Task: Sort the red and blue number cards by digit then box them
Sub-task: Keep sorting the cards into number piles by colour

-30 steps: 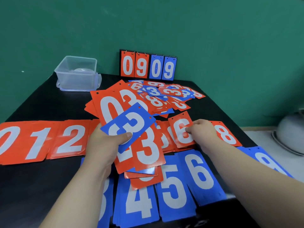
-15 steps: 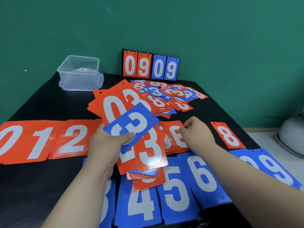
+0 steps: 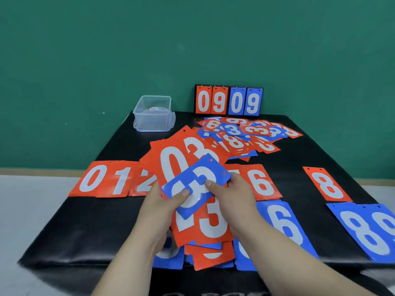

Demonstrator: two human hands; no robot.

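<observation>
Head cam. The clear tub (image 3: 152,113) sits far beyond the hands and off to the left, at the back corner of the black table (image 3: 85,227), with its top open. There's something pale and round at the bottom of it, can't tell what. Right of it, straight out past the hands, the little stand (image 3: 228,100) holds four cards hung on rings, reading 0 9 in red and 0 9 in blue.

Now the grip. The left hand (image 3: 162,201) is curled round a fanned stack (image 3: 205,223) of red cards. A red 0 and 3 stick out beyond the fingers, and a red 2 and 3 show on the near side. The blue 3 (image 3: 196,184) lies tilted on top of that stack, with the left thumb pressing on its lower end. The right hand (image 3: 233,197) pinches the same blue 3 from the right, thumb on its face, fingers tucked underneath. So both hands are on it.

Around the grip:
- Left of it, a red row (image 3: 100,179) of 0, 1, 2 lies flat.
- Just right of it is a red 6 (image 3: 260,182), and further right a red 8 (image 3: 327,184) on its own.
- Nearer than the right hand there's a blue 6 (image 3: 284,227), and well right of that a blue 8 and 9 (image 3: 367,231).
- Under the wrists are more red and blue cards, partly hidden.
- Beyond the grip, between it and the stand, is a loose pile (image 3: 245,135) of mixed cards.
</observation>
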